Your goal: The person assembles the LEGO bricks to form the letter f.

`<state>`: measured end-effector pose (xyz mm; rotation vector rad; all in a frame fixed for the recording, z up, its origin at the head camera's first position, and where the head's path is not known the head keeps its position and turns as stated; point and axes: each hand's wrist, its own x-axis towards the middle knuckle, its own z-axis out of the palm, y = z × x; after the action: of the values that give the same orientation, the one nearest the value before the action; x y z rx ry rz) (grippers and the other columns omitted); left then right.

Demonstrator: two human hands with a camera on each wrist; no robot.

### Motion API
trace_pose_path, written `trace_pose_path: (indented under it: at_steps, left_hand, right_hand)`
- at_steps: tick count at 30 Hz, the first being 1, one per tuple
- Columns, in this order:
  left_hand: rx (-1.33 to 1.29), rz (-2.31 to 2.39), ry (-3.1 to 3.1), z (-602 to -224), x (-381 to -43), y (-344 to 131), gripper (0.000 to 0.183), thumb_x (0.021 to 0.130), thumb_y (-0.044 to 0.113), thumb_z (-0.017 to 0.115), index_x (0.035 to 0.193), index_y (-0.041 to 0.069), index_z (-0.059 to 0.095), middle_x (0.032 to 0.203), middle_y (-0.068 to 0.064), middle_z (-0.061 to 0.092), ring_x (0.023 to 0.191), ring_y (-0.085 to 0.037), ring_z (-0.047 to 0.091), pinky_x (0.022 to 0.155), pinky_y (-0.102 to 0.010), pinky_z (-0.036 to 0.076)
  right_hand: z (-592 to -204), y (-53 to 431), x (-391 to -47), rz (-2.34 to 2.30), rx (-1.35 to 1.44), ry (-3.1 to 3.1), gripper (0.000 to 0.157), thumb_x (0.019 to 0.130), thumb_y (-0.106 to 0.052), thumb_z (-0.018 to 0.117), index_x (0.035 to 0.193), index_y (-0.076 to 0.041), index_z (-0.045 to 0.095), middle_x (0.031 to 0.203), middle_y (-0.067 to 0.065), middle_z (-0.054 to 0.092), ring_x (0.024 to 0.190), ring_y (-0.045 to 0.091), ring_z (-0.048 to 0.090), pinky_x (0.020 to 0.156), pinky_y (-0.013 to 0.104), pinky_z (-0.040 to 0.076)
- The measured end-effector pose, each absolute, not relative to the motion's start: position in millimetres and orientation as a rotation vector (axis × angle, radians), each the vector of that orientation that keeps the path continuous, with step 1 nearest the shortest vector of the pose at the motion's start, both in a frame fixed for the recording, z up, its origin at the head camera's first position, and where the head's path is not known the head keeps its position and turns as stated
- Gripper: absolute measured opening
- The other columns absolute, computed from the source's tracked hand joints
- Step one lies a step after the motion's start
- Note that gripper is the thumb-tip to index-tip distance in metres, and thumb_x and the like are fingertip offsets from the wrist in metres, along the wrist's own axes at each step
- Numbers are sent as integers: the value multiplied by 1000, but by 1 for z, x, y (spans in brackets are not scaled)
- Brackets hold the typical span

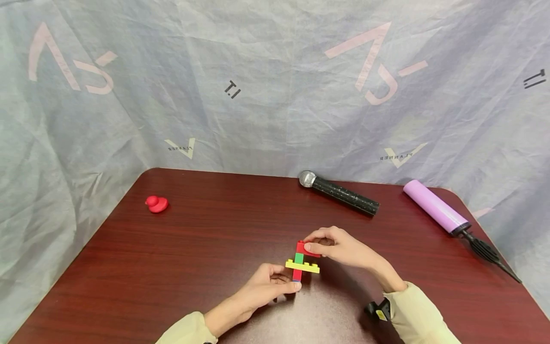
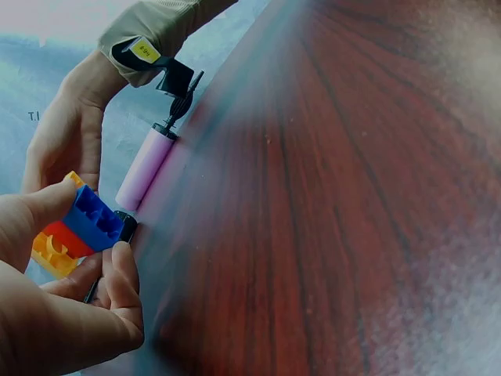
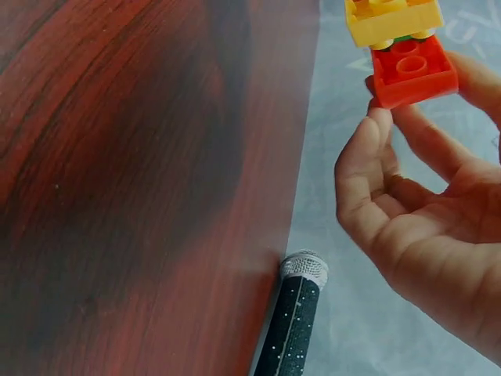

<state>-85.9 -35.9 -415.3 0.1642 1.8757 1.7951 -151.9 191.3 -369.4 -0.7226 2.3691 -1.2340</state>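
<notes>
A stack of toy building bricks stands between the two hands, joined one on another. Its top red brick (image 1: 300,247) juts out to the right over a green brick (image 1: 299,258). Below come a long yellow brick (image 1: 302,267), another red brick (image 1: 297,275) and a blue brick (image 2: 97,218) at the bottom. My left hand (image 1: 266,286) pinches the blue brick between thumb and fingers. The right hand (image 1: 339,246) grips the top red brick, whose hollow underside faces the right wrist view. In the left wrist view, the blue brick's open underside shows.
A red rubber duck (image 1: 157,204) sits at the table's far left. Toward the back lies a black microphone (image 1: 343,193) with a silver head. A purple hand pump (image 1: 436,206) rests along the right edge. Grey printed cloth (image 1: 266,119) hangs behind the brown table (image 1: 206,215).
</notes>
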Motion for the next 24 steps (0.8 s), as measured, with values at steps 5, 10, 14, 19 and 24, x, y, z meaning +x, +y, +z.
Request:
trace_pose_path:
  at_steps: [5, 10, 14, 19, 24]
  left_hand:
    - [124, 1830, 1883, -414, -85, -36, 27, 86, 18, 72, 103, -1, 65, 85, -1, 65, 75, -12, 58, 60, -23, 41]
    - [74, 1821, 1927, -413, -87, -35, 28, 86, 20, 73, 101, -1, 62, 81, -2, 68, 70, -11, 60, 58, -23, 41]
    - [60, 1796, 1983, -413, -89, -33, 27, 85, 21, 75, 97, 0, 62, 77, -5, 69, 68, -12, 61, 58, -24, 44]
    - [84, 1775, 2051, -413, -91, -32, 24, 83, 21, 76, 87, 1, 64, 71, -5, 68, 64, -12, 60, 58, -25, 45]
    - [162, 1731, 2107, -413, -94, -32, 25, 83, 22, 77, 75, -1, 67, 67, -7, 69, 60, -11, 60, 57, -25, 46]
  right_hand:
    - [-371, 191, -157, -1186, -708, 2392, 31, 96, -30, 60, 114, -6, 70, 103, 4, 67, 82, 14, 61, 70, 30, 50]
    - [-374, 190, -163, -1178, -653, 2388, 30, 96, -27, 61, 113, -4, 68, 96, 2, 70, 77, 18, 61, 69, 35, 51]
    - [-377, 189, -167, -1172, -644, 2390, 29, 96, -24, 61, 110, -1, 69, 95, 4, 70, 73, 20, 61, 68, 36, 53]
    - [-379, 188, -170, -1200, -621, 2346, 29, 96, -22, 61, 110, 2, 70, 100, 9, 71, 79, 16, 64, 70, 32, 55]
    - [-383, 185, -173, -1225, -620, 2281, 29, 97, -19, 60, 110, 5, 69, 99, 11, 71, 84, 14, 65, 72, 32, 57]
